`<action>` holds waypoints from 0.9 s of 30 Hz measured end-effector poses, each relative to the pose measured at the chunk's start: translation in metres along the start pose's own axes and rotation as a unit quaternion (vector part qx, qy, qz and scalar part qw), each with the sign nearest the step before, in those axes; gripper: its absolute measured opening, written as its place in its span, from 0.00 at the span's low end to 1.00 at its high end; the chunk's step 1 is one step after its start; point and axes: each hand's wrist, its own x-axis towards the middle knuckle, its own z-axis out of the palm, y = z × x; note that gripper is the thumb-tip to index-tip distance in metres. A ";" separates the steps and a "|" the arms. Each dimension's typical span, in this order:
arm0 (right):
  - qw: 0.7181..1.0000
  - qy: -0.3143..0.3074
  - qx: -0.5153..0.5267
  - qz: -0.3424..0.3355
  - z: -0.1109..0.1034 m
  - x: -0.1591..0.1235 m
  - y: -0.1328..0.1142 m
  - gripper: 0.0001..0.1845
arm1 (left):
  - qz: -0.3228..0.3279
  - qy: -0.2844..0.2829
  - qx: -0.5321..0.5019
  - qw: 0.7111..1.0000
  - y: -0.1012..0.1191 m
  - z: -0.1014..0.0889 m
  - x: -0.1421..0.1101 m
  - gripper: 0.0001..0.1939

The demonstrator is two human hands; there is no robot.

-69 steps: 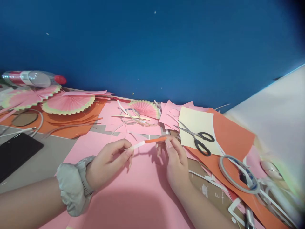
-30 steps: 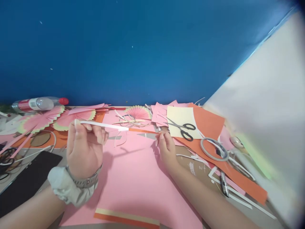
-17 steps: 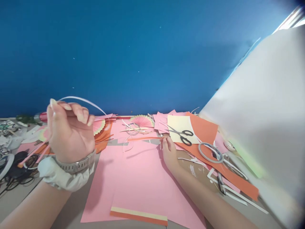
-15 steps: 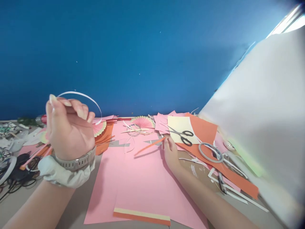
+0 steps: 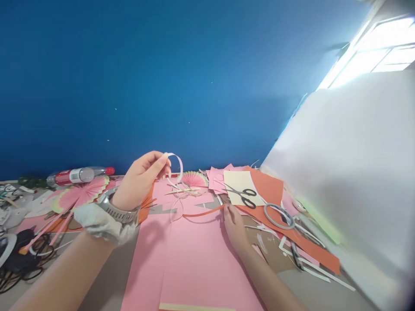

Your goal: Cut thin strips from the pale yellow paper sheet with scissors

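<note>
My left hand [image 5: 142, 177] is raised above the table and pinches a thin white strip [image 5: 177, 166] that curls into a loop. A watch and a grey scrunchie sit on that wrist. My right hand [image 5: 234, 224] rests on the table and holds one end of a narrow orange paper strip [image 5: 202, 213], which lies across the big pink sheet [image 5: 191, 255]. Black-handled scissors [image 5: 243, 195] lie just beyond my right hand on a cream paper square [image 5: 238, 183].
Pink pleated paper fans [image 5: 82, 194] and a plastic bottle [image 5: 78, 175] lie at the left. A tape ring [image 5: 279, 215], orange paper [image 5: 292, 233] and white offcuts clutter the right. A white board [image 5: 350, 181] leans at the far right, a blue wall stands behind.
My left hand peeled the white strip off the orange strip, lifted it up and left, then swung it back toward the middle. My right hand stayed holding the orange strip. The camera tilted upward.
</note>
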 end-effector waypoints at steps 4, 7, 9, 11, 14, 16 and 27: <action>0.999 0.015 0.027 -0.021 -0.002 0.000 0.004 0.16 | 0.012 0.013 0.044 0.999 0.006 0.011 -0.012 0.13; 0.998 0.025 0.046 -0.040 -0.001 0.003 0.004 0.18 | 0.004 0.021 0.068 0.997 0.007 0.022 -0.022 0.13; 0.996 0.028 0.058 -0.054 0.001 0.005 0.005 0.18 | -0.022 -0.002 0.081 0.996 0.001 0.028 -0.025 0.14; 0.995 0.028 0.064 -0.068 0.002 0.005 0.006 0.19 | -0.015 -0.025 0.099 0.995 -0.007 0.035 -0.022 0.16; 0.994 0.032 0.069 -0.082 0.002 0.005 0.009 0.19 | -0.007 -0.077 0.133 0.988 -0.017 0.051 -0.007 0.18; 0.993 0.037 0.072 -0.085 0.002 0.006 0.010 0.19 | 0.005 -0.114 0.159 0.981 -0.018 0.066 0.008 0.19; 0.993 0.030 0.089 -0.068 0.001 0.005 0.009 0.20 | 0.071 -0.283 0.355 0.888 -0.016 0.144 0.082 0.16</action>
